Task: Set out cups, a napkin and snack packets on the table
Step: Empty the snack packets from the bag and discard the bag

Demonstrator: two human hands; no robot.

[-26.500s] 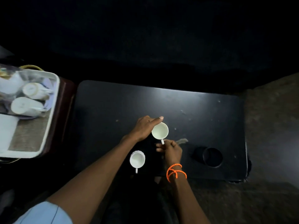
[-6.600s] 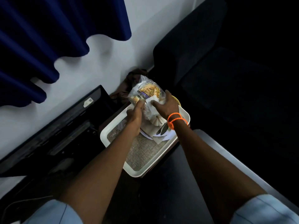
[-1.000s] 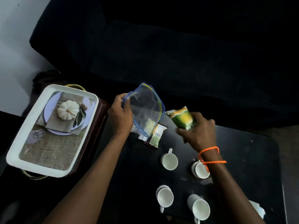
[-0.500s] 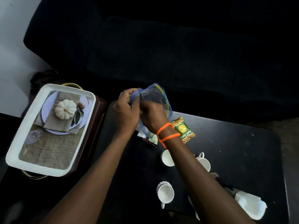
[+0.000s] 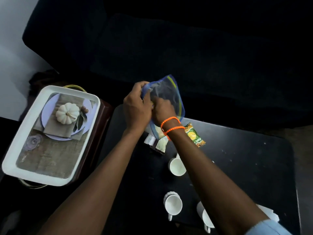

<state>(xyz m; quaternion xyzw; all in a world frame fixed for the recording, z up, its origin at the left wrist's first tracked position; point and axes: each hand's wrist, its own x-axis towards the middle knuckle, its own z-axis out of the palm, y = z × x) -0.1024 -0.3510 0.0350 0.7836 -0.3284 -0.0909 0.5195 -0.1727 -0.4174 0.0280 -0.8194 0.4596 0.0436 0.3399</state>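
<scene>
My left hand [image 5: 135, 106] grips the mouth of a clear zip bag [image 5: 171, 89] with a blue rim, held above the far left of the black table [image 5: 245, 167]. My right hand [image 5: 162, 110] reaches inside the bag; its fingers are blurred behind the plastic. A green and yellow snack packet [image 5: 194, 135] lies on the table to the right of my wrist. Two more packets [image 5: 158, 145] lie under the bag. Three white cups [image 5: 177, 167] [image 5: 172, 205] [image 5: 205, 216] stand near my right forearm. A white napkin [image 5: 269, 212] shows at the near right.
A white tray [image 5: 15, 160] sits on a dark stand left of the table, with a printed picture of a plate and white pumpkin on its floor. A dark sofa fills the space beyond the table. A white wall shows at the top left.
My right hand set the green and yellow packet on the table, then went into the zip bag. My left hand has kept holding the bag's mouth.
</scene>
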